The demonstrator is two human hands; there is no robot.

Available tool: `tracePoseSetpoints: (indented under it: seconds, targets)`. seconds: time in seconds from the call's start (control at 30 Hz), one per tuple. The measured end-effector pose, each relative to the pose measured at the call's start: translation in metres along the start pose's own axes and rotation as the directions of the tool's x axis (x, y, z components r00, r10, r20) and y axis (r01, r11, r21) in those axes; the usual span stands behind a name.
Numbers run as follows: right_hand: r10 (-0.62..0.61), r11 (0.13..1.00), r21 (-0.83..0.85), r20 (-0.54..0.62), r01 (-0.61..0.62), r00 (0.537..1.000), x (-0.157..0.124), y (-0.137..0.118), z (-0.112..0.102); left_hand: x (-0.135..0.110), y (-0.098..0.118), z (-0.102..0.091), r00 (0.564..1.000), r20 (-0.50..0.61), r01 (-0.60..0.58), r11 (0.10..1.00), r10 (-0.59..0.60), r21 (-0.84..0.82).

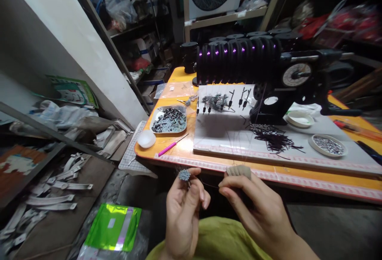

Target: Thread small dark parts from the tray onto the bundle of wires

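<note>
Head view: your left hand (185,212) and right hand (256,204) before the bench (186,148).
Left fingers (193,198) clamp a grey cluster (184,175); right fingers (237,182) pinch together.

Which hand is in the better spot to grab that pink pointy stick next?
Probably the left hand: it is nearer the pink stick, while the right hand is farther over to the right. The left may need to free fingers first, since it holds the grey beaded cluster.
</note>
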State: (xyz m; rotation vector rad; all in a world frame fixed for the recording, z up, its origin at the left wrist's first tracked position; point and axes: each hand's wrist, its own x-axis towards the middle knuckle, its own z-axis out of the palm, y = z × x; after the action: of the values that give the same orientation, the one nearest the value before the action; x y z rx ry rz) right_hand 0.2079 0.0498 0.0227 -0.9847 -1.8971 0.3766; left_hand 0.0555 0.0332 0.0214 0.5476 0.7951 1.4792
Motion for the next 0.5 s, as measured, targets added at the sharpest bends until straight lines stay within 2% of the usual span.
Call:
tracePoseSetpoints:
  seconds: [0.17, 0.3, 0.37, 0.5]
  targets:
    - [-0.018, 0.996, 0.084, 0.106, 0.01, 0.994, 0.002, -0.001, -0.002, 0.005, -0.002, 0.0, 0.992, -0.078, -0.09, 0.994, 0.095, 0.058]
    - [-0.005, 0.978, 0.205, 0.192, -0.035, 0.981, 0.009, -0.005, -0.002, 0.001, -0.007, -0.006, 0.993, -0.113, -0.01, 0.991, 0.026, 0.137]
    - [0.033, 0.979, 0.192, 0.17, -0.066, 0.985, 0.012, -0.006, -0.001, -0.001, -0.008, -0.009, 0.997, -0.076, 0.014, 0.989, -0.003, 0.148]
    - [0.165, 0.975, 0.141, 0.049, -0.17, 0.985, 0.014, -0.007, 0.003, -0.003, -0.014, -0.011, 0.996, 0.075, 0.047, 0.998, -0.051, 0.048]
